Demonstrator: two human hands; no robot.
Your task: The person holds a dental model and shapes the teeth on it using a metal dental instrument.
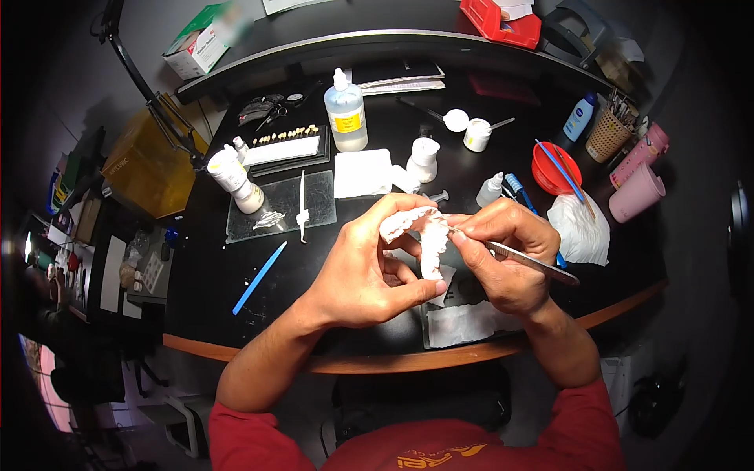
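Note:
A white, horseshoe-shaped dental cast point(432, 250) is held up over the front of the table by my left hand point(365, 271), whose fingers and thumb wrap round its outer and lower edges. My right hand point(510, 251) pinches a slim metal tool point(526, 260); its tip meets the right side of the cast, and its broad end points down to the right. Below the hands lies a white paper sheet point(463, 323). Left of them are a blue-handled tool point(259, 279) and a glass slab point(326, 196) bearing white paste and a spatula point(303, 200).
Behind stand a clear bottle point(345, 118), a white jar point(477, 135) and a shade guide point(284, 149). To the right are a red bowl point(556, 167), crumpled white tissue point(579, 228), a pink cup point(636, 192) and a brush holder point(609, 132). A lamp arm point(141, 78) rises at left.

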